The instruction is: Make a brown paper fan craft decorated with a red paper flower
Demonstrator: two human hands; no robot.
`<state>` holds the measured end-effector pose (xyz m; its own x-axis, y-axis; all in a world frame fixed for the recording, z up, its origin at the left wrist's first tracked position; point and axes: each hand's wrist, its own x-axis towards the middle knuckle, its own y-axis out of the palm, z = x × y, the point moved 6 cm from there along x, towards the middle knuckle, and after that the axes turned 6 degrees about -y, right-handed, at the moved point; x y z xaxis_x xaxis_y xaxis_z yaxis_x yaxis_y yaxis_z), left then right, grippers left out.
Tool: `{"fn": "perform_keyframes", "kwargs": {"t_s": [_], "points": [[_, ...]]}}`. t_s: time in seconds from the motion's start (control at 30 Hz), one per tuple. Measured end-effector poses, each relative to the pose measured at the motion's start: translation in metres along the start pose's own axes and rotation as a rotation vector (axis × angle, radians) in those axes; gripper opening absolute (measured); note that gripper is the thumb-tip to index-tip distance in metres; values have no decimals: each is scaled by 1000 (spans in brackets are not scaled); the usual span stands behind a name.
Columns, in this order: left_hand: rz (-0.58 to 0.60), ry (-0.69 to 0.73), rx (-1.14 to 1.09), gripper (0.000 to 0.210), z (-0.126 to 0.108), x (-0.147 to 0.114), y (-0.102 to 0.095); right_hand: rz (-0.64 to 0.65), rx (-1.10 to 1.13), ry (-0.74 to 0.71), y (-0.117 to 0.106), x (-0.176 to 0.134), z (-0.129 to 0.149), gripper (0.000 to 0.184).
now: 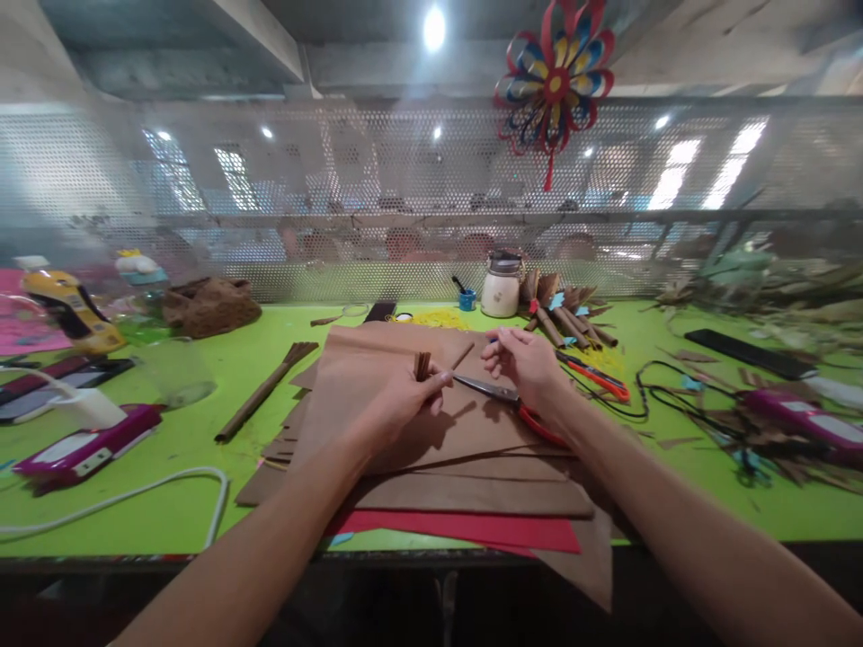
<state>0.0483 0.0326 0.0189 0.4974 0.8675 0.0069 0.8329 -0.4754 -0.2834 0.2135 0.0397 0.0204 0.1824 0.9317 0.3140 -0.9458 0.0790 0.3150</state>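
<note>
Over a stack of brown paper sheets (378,377), my left hand (404,400) is closed around a small pleated piece of brown paper (422,364), which sticks up above the fingers. A thin brown strip (463,356) slants up from beside the left thumb; I cannot tell whether it is joined to that piece. My right hand (522,364) hovers to the right with its fingers curled together. Whatever lies between those fingertips is too small to make out. Scissors (485,388) with red handles lie on the paper below the right hand, blades toward the left hand.
A rolled brown paper stalk (262,395) lies left of the stack. Behind stand a white jar (501,288), a blue pot (467,299) and several paper rolls (566,319). An orange-handled tool (597,376), black cables and purple power strips (91,449) flank the stack.
</note>
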Motion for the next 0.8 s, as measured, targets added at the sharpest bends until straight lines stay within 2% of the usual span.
{"fn": "perform_keyframes", "kwargs": {"t_s": [0.17, 0.33, 0.43, 0.5, 0.6, 0.7, 0.8], "points": [[14, 39, -38, 28, -2, 0, 2, 199, 18, 154, 28, -18, -12, 32], [39, 76, 14, 24, 2, 6, 5, 169, -4, 141, 25, -16, -16, 32], [-40, 77, 87, 27, 6, 9, 0, 167, 24, 107, 20, -12, -14, 32], [-137, 92, 200, 31, 6, 8, -5, 161, 25, 88, 19, -10, -12, 31], [-263, 179, 409, 35, -1, 0, -11, 164, 39, 70, 18, -10, -8, 29], [-303, 320, 517, 33, -11, -9, -12, 213, 48, 56, 19, -9, -2, 28], [-311, 387, 509, 30, -18, -13, -12, 261, 46, 73, 20, -9, 4, 28]]}}
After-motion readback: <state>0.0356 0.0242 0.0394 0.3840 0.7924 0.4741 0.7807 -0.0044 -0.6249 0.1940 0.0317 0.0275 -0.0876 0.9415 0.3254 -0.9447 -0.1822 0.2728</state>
